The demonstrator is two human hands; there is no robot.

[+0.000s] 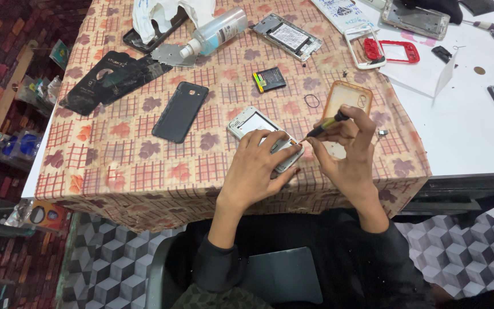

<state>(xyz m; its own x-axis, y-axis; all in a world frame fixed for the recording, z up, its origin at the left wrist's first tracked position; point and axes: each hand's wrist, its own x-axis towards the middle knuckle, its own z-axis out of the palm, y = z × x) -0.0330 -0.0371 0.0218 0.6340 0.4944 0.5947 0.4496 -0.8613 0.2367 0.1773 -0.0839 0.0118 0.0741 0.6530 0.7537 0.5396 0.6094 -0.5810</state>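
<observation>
An opened white phone (255, 123) lies back-up on the patterned tablecloth (138, 166) near the table's front edge. My left hand (258, 166) presses down on its near end, fingers spread over the frame. My right hand (347, 146) grips a small screwdriver (324, 126) with a yellow and black handle. Its tip touches the phone's right edge, beside my left fingertips. An orange-rimmed clear phone case (347, 97) lies just behind my right hand.
A black back cover (179, 111), a small battery (269, 79), a dark screen protector pack (110, 77), a clear bottle (215, 31), another opened phone (288, 37), and red and white frames (381, 50) lie farther back. A white table (470, 120) adjoins on the right.
</observation>
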